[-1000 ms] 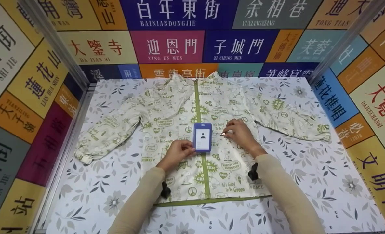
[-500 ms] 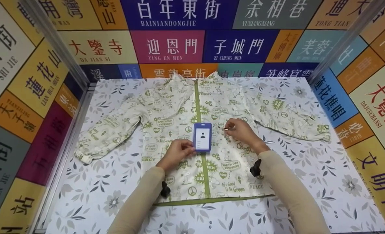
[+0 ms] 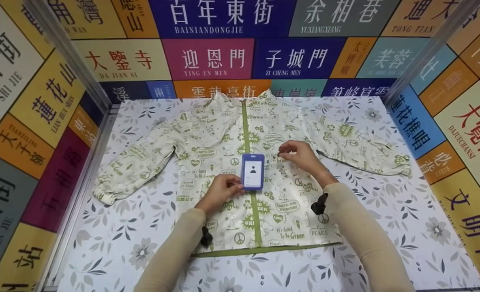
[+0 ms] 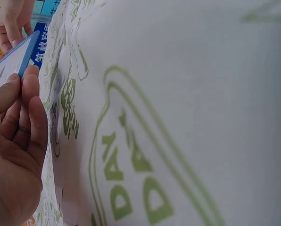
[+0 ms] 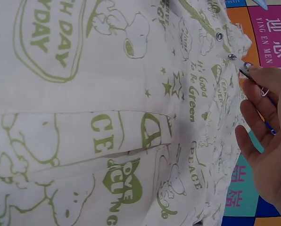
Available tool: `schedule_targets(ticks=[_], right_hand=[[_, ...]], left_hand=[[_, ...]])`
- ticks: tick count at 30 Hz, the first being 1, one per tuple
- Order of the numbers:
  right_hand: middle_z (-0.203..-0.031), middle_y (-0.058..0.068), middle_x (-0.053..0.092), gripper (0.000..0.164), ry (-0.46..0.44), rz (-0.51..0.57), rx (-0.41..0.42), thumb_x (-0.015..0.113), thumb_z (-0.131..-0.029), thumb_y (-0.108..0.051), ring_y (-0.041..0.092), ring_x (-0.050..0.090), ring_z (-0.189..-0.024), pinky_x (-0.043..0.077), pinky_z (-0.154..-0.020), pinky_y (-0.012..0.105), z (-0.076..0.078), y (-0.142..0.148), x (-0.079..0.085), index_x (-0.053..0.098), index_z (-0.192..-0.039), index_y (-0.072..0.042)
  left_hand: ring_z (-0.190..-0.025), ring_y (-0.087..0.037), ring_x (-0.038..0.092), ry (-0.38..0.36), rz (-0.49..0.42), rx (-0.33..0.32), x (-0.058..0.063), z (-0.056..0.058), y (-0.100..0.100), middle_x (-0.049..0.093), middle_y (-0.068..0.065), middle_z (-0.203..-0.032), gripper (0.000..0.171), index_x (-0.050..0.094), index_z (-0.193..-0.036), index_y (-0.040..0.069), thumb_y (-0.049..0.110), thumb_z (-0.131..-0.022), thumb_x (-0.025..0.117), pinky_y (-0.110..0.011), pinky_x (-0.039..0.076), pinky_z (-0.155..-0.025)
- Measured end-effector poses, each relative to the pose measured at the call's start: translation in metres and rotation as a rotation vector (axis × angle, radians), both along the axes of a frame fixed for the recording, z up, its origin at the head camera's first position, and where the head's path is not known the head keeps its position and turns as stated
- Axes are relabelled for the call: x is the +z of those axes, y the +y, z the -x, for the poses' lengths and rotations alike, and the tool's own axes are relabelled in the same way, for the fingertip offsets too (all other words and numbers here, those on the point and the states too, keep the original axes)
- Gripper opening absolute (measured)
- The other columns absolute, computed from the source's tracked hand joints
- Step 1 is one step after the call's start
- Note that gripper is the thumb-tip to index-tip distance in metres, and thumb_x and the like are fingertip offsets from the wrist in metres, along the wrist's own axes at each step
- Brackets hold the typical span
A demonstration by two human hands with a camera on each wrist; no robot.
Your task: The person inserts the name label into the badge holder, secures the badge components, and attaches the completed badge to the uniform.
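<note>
A blue-framed ID badge (image 3: 252, 171) with a white card stands over the green front strip of a white-and-green printed jacket (image 3: 207, 154). My left hand (image 3: 223, 192) pinches the badge's lower left edge between thumb and fingers, which the left wrist view shows from the side. To the right of the badge, my right hand (image 3: 303, 156) is low over the jacket front. Its thumb and forefinger pinch a small metal clip (image 5: 246, 72); a safety pin (image 5: 264, 92) shows beneath the thumb, and part of the clip is hidden by the fingers.
The jacket lies spread on a table (image 3: 122, 243) covered in leaf-patterned cloth, both sleeves out sideways. Metal snaps (image 5: 219, 36) run along its front. Colourful sign-covered walls (image 3: 207, 56) enclose the back and both sides.
My right hand has drawn slightly up and away from the badge, and the small clip it pinches has turned, showing less. The left hand and badge stay in place.
</note>
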State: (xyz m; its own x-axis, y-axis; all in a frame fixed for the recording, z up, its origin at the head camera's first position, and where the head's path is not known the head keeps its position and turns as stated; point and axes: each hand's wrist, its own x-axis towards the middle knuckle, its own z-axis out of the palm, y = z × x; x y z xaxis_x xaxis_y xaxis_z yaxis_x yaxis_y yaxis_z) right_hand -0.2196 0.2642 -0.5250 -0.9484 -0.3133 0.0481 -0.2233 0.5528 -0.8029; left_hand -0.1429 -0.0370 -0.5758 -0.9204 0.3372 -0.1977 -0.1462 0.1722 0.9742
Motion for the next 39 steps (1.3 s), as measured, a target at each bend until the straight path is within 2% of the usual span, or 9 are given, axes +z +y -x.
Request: schedule_targets(ticks=[4,10,15,18,24,30,36,37,39], right_hand=[[-0.109,0.012,0.072,0.021,-0.016,0.015,-0.006,0.068,-0.094,-0.02,0.019,0.064,-0.097,0.052,-0.09,0.043,0.006,-0.003,0.009,0.072,-0.111,-0.009],[-0.112,0.015,0.072,0.026,-0.034,0.032,-0.009,0.066,-0.096,-0.023,0.019,0.065,-0.093,0.052,-0.082,0.032,0.014,-0.012,0.024,0.071,-0.115,-0.007],[-0.112,0.017,0.071,0.023,-0.055,0.086,0.009,0.064,-0.097,-0.023,0.023,0.066,-0.095,0.054,-0.092,0.047,0.024,-0.017,0.031,0.072,-0.114,-0.009],[-0.112,0.017,0.071,0.023,-0.069,0.117,0.023,0.064,-0.097,-0.022,0.026,0.067,-0.099,0.052,-0.097,0.054,0.029,-0.02,0.032,0.072,-0.113,-0.009],[-0.116,0.02,0.069,0.028,-0.1,0.12,0.062,0.061,-0.099,-0.022,0.037,0.066,-0.107,0.049,-0.101,0.056,0.034,-0.027,0.033,0.069,-0.118,-0.003],[-0.113,0.02,0.07,0.026,-0.092,0.095,0.096,0.059,-0.1,-0.019,0.033,0.067,-0.102,0.053,-0.094,0.045,0.036,-0.033,0.032,0.069,-0.118,-0.004],[-0.112,0.022,0.07,0.027,-0.089,0.11,0.138,0.058,-0.101,-0.019,0.036,0.067,-0.1,0.05,-0.096,0.056,0.039,-0.037,0.031,0.068,-0.119,-0.003],[-0.111,0.022,0.07,0.027,-0.092,0.112,0.139,0.058,-0.1,-0.019,0.036,0.067,-0.1,0.051,-0.096,0.056,0.039,-0.037,0.031,0.068,-0.119,-0.002],[-0.111,0.022,0.07,0.027,-0.092,0.105,0.141,0.058,-0.1,-0.019,0.038,0.067,-0.1,0.054,-0.093,0.047,0.04,-0.039,0.031,0.069,-0.118,-0.002]], left_hand=[[-0.078,-0.013,0.07,0.041,0.028,-0.006,-0.001,0.001,0.002,0.071,-0.013,-0.093,0.014,0.071,-0.102,0.0,0.004,-0.089,0.069,-0.028,0.06,-0.073],[-0.076,-0.013,0.07,0.057,0.007,-0.015,-0.001,0.001,0.005,0.072,-0.012,-0.091,0.012,0.072,-0.1,0.0,0.003,-0.089,0.069,-0.026,0.059,-0.069],[-0.075,-0.012,0.068,0.067,0.006,-0.025,-0.002,0.002,0.006,0.073,-0.012,-0.091,0.013,0.072,-0.1,0.001,0.003,-0.088,0.07,-0.026,0.06,-0.07],[-0.074,-0.011,0.068,0.074,0.018,-0.029,-0.002,0.002,0.007,0.073,-0.013,-0.091,0.014,0.072,-0.101,0.001,0.003,-0.087,0.07,-0.026,0.059,-0.069],[-0.076,-0.014,0.071,0.101,0.049,-0.055,-0.001,0.003,0.009,0.074,-0.016,-0.093,0.013,0.073,-0.101,0.001,0.003,-0.089,0.069,-0.027,0.06,-0.07],[-0.08,-0.02,0.072,0.054,0.047,-0.06,0.003,0.003,0.011,0.074,-0.014,-0.093,0.012,0.072,-0.101,0.003,0.005,-0.09,0.068,-0.033,0.061,-0.073],[-0.077,-0.018,0.072,0.085,0.05,-0.062,0.0,0.005,0.012,0.074,-0.016,-0.093,0.012,0.072,-0.101,0.001,0.005,-0.09,0.068,-0.03,0.061,-0.07],[-0.077,-0.017,0.072,0.086,0.051,-0.063,0.0,0.005,0.012,0.074,-0.016,-0.092,0.012,0.072,-0.101,0.0,0.005,-0.09,0.068,-0.029,0.061,-0.07],[-0.076,-0.016,0.071,0.087,0.055,-0.062,0.0,0.005,0.012,0.074,-0.015,-0.092,0.012,0.072,-0.101,0.001,0.005,-0.09,0.068,-0.028,0.061,-0.069]])
